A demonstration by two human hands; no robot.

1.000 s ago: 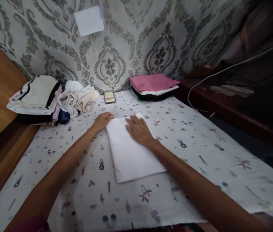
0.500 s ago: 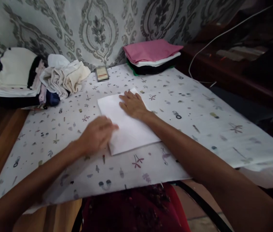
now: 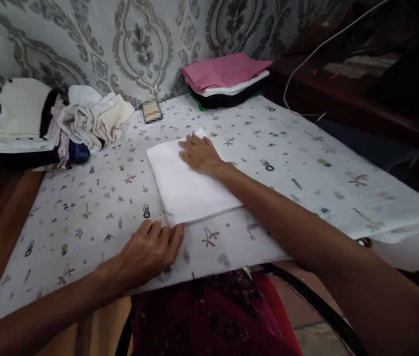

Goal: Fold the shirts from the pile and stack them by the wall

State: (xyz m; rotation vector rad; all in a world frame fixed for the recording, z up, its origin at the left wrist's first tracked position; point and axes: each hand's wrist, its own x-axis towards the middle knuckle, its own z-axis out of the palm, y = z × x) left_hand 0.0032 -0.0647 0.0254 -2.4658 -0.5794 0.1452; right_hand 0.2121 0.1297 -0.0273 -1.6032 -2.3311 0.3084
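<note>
A folded white cloth [image 3: 194, 190] lies flat on the patterned sheet in front of me. My right hand [image 3: 201, 154] rests on its far right part, palm down with the fingers spread. At the near left corner of the cloth is my left hand [image 3: 155, 247], its fingers curled and the thumb and forefinger closed at the corner's edge. What sits between those fingertips is mostly hidden. The rest of the cloth's surface looks smooth.
Folded clothes [image 3: 20, 116] are stacked at the left, beside a bunched cream cloth [image 3: 96, 118]. A small blurred card [image 3: 152, 111] lies by the patterned curtain [image 3: 143, 44]. Another stack, topped by a pink cloth [image 3: 226, 71], stands at the back. A white cable [image 3: 324, 47] hangs at the right.
My left hand has moved toward me, from the cloth's left side to its near left corner, and its fingers have closed there. My right hand stays on the cloth. The view has shifted slightly.
</note>
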